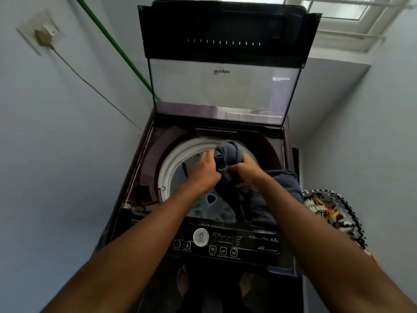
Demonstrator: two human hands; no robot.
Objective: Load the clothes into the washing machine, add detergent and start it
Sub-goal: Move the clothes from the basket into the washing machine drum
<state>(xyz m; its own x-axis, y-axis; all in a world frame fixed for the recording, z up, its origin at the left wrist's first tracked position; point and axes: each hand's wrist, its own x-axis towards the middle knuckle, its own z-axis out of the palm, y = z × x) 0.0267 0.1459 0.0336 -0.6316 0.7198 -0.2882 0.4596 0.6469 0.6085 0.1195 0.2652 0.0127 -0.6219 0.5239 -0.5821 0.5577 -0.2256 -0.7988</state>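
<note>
I see my left hand [206, 169] and right hand [244, 173] both grasping one striped garment [228, 154] above the one washing machine [146, 159] drum.

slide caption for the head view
Both hands bunch a striped garment over the open washer drum.

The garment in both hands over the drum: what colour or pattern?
Dark blue with fine pale stripes; the garment shows best in the head view.

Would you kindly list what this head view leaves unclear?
- Drum contents: mostly hidden by the dark blue striped garment and both hands, left hand, right hand.
- Black control panel labels: too small and blurred.
- Patterned cloth: blurred, partly behind the right arm.
- Detergent: none in view.
</note>
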